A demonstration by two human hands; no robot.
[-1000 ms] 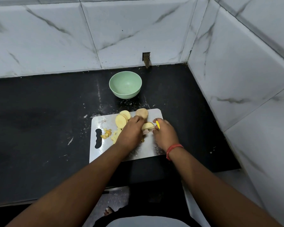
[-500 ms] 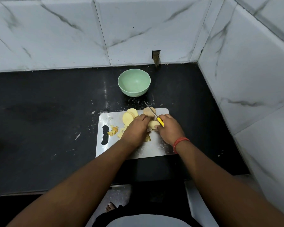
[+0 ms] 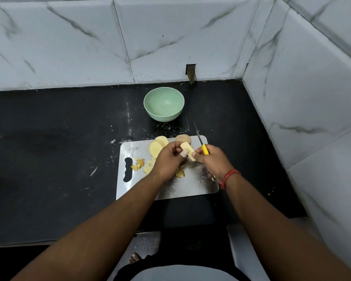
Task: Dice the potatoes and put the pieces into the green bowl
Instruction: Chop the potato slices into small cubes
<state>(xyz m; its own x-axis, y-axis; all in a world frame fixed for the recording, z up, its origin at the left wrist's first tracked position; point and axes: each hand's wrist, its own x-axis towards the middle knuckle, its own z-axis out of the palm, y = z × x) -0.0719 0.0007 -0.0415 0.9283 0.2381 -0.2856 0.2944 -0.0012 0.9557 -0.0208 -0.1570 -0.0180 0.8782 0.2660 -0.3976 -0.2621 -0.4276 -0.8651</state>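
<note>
A pale potato strip is held up between both hands over the steel cutting board. My left hand pinches its near end. My right hand grips a yellow-handled knife, blade pointing away, and its fingertips touch the strip. Round potato slices and a potato end piece lie at the board's far edge. Diced pieces sit near the board's handle slot, with more dice under my left wrist. The green bowl stands beyond the board with nothing in it.
The board lies on a black counter in a corner. White marble-tiled walls close off the back and right. Small scraps dot the counter by the board's left side. The counter's front edge runs just below the board.
Both hands have lifted off the board, and a cut potato strip is now held up between them. The knife blade has risen from the potato and points away.
</note>
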